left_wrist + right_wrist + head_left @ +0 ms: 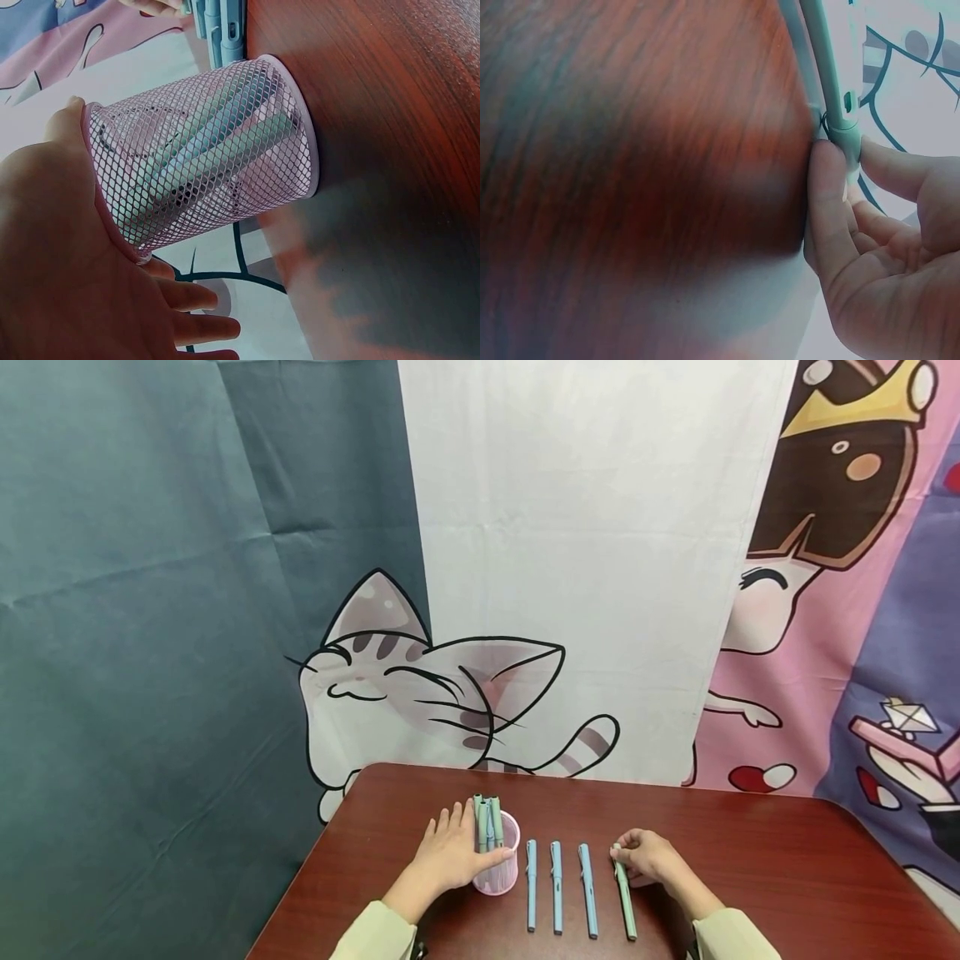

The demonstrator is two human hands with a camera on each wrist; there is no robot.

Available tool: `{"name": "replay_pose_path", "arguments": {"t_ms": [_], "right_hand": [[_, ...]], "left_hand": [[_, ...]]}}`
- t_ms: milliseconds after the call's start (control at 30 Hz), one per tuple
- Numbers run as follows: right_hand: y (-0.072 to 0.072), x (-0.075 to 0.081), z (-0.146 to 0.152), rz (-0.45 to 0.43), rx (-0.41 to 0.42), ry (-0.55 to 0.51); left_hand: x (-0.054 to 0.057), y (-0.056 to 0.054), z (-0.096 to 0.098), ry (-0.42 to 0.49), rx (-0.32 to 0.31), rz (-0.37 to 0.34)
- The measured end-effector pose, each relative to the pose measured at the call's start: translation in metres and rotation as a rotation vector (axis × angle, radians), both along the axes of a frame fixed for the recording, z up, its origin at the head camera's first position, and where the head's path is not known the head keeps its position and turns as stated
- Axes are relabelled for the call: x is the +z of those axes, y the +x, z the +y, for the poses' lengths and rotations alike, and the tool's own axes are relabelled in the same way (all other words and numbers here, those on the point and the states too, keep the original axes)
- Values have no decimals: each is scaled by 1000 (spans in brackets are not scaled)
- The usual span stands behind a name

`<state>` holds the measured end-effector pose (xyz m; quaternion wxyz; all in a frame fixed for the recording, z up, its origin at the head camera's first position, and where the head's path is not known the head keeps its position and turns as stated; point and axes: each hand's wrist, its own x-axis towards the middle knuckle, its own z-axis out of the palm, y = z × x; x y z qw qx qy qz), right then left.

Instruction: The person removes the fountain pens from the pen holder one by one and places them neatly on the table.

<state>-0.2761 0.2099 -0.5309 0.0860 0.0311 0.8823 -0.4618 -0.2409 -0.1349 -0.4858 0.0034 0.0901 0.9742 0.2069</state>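
A pink mesh pen holder [516, 837] stands on the table with several green and blue pens [491, 827] upright inside. My left hand [450, 852] rests against its rim, fingers straight and thumb stretched along the near side; the left wrist view shows the palm at the holder's [307, 139] open end. On the right, my right hand [647, 857] pinches the capped end of a green pen [626, 906] between thumb and fingers. That pen [826, 67] runs away from the fingertips in the right wrist view. Three blue pens [557, 889] lie side by side between the hands.
The reddish-brown wooden table [750, 843] has rounded far corners. Right behind it hangs a cloth backdrop [600, 568] printed with a cartoon cat and a crowned figure.
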Motion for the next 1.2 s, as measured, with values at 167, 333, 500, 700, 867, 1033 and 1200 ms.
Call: {"name": "replay_pose_path", "arguments": {"t_ms": [167, 333, 500, 700, 867, 1033, 1200], "right_hand": [[0, 0, 0, -18, 11, -8], [0, 2, 0, -36, 21, -36], [1, 4, 0, -31, 31, -34], [2, 5, 2, -27, 26, -49], [1, 16, -1, 26, 12, -61], [-1, 36, -11, 72, 70, -94], [-3, 52, -26, 93, 119, -88]], "left_hand": [[0, 0, -1, 8, 0, -3], [0, 0, -1, 2, 5, -3], [1, 0, 0, 7, 4, -1], [1, 0, 0, -2, -2, 4], [-1, 1, 0, 1, -4, 8], [-1, 2, 0, 5, 0, 4], [0, 2, 1, -2, 0, 5]]}}
